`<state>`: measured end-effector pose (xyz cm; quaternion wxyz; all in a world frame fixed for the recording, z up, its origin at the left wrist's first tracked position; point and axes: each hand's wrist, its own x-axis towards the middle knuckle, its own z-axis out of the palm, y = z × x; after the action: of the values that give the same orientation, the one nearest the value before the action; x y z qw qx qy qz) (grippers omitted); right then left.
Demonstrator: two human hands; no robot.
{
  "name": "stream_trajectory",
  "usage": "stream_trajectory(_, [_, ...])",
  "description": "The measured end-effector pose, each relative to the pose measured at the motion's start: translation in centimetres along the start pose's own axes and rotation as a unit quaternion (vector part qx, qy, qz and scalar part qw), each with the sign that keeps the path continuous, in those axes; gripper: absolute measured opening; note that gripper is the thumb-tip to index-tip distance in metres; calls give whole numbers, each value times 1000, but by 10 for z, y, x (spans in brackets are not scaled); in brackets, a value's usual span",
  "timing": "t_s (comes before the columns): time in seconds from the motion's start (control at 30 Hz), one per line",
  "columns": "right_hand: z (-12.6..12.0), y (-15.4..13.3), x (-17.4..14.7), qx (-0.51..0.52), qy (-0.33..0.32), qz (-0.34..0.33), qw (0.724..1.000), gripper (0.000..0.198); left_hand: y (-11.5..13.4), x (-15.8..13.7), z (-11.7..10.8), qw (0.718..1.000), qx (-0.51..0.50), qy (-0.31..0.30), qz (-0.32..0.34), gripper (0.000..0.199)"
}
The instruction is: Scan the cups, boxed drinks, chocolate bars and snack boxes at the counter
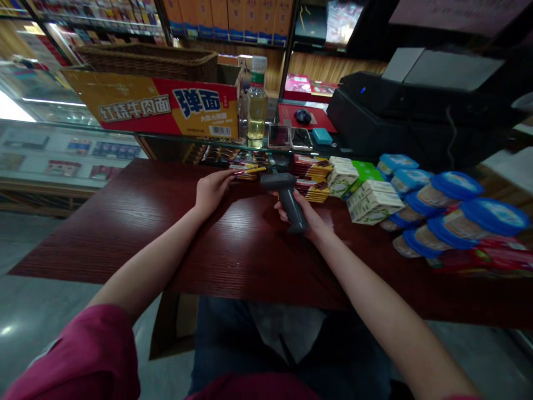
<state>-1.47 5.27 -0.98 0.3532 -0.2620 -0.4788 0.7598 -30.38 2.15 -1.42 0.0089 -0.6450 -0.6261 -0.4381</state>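
My right hand (306,211) is wrapped round the grip of a black barcode scanner (291,203), whose head points left above the dark wooden counter (233,255). To its left, my left hand (212,191) pinches a thin yellow-and-red packet (252,170) by its near end. The packet is seen almost edge-on, just above a small stack of similar packets (247,176). Further stacks of red-and-yellow packets (312,189) lie right behind the scanner. Part of my left fingers is hidden behind the hand.
Small white-and-green cartons (372,201) and blue-lidded tubs (453,214) fill the counter's right side. Along the back stand a noodle box (166,108) with a wicker basket (150,58), a bottle of pale yellow liquid (257,105) and a black machine (412,111).
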Motion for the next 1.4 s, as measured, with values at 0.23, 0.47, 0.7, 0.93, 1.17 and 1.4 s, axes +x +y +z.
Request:
stream_trajectory(0.23, [2,6,5,-56,-23,-24,998,59,-1,-11,-4,980,-121,8,-156,29])
stream_trajectory(0.47, [5,5,-1,-89,-55,-20,994,62,1,-7,0,984,-114,-46,-126,26])
stream_trajectory(0.7, [6,4,-2,-87,-74,-24,993,60,1,-8,2,984,-108,-45,-131,26])
stream_trajectory(0.93, [5,4,-3,-64,-69,-28,995,61,-8,-7,4,982,-145,-49,-114,28])
stream_trajectory(1.17, [-22,-3,-42,-52,-79,-25,995,61,31,-6,-2,982,-175,49,-58,24])
stream_trajectory(1.4, [-65,-16,-99,-45,-24,-46,998,60,97,0,45,971,-216,21,103,20])
